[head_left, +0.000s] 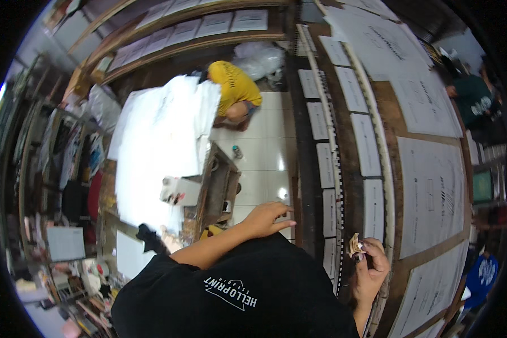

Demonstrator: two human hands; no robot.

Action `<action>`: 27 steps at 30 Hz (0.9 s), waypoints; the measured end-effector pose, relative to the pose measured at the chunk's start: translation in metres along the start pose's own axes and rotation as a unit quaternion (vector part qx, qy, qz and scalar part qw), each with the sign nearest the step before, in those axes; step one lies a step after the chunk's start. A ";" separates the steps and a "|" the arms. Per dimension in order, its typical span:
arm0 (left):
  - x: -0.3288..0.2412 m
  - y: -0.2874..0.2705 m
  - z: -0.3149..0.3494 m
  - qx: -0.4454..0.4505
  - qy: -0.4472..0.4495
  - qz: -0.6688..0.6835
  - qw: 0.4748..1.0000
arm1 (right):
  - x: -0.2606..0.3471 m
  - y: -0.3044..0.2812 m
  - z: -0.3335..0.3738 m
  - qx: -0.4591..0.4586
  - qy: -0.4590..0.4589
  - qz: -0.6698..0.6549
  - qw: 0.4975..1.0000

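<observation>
Left in my feed, a sheet pile (158, 135) lies on a worktable (208, 183), a container (181, 191) near its right edge. By the far corner I see a crouching person (234, 87), a bottle (238, 152) nearer on the floor (265, 152). Rightward, small panels (365, 143) line a long table (385, 98), larger sheets (432, 194) beyond; above the panels, the right hand (372, 267) holds a wad (354, 246).

I wear a loose black T-shirt (265, 273) whose short sleeves (160, 276) leave my forearms (211, 248) bare down to my hands (266, 218), and it carries a white print (232, 294) made up of block capitals (229, 293), a smaller line of characters (222, 281) and a thin, angular outline (225, 301).
</observation>
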State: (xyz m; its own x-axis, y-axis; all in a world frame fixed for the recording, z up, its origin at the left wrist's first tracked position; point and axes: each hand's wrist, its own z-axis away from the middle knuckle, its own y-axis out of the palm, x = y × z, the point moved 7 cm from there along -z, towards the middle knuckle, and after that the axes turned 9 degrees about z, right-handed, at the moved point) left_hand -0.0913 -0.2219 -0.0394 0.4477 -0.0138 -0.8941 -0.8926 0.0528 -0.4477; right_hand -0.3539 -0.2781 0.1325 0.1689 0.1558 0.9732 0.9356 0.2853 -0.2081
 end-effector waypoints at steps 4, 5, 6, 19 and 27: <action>0.075 -0.008 0.081 -0.121 -0.142 -0.006 0.982 | -0.023 0.020 -0.007 0.044 -0.031 -0.026 0.998; 0.085 -0.016 0.106 -0.202 -0.186 0.015 0.961 | -0.034 0.023 -0.006 0.053 -0.021 -0.037 0.998; 0.094 -0.023 0.135 -0.280 -0.227 0.036 0.932 | -0.042 0.029 -0.006 0.060 -0.013 -0.039 0.997; 0.165 -0.175 0.233 -0.631 -0.159 0.085 0.755 | -0.063 0.083 -0.009 0.088 0.193 -0.314 0.926; 0.067 -0.129 0.174 -0.568 -0.029 0.121 0.814 | -0.062 0.062 0.009 0.062 0.191 -0.218 0.955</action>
State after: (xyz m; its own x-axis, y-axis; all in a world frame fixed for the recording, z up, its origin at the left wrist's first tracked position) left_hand 0.0631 -0.0556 -0.0396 0.2244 -0.0919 -0.9702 -0.4143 -0.9101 -0.0097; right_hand -0.3096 -0.2614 0.0588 -0.1055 -0.3524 0.9299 0.9032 0.3572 0.2379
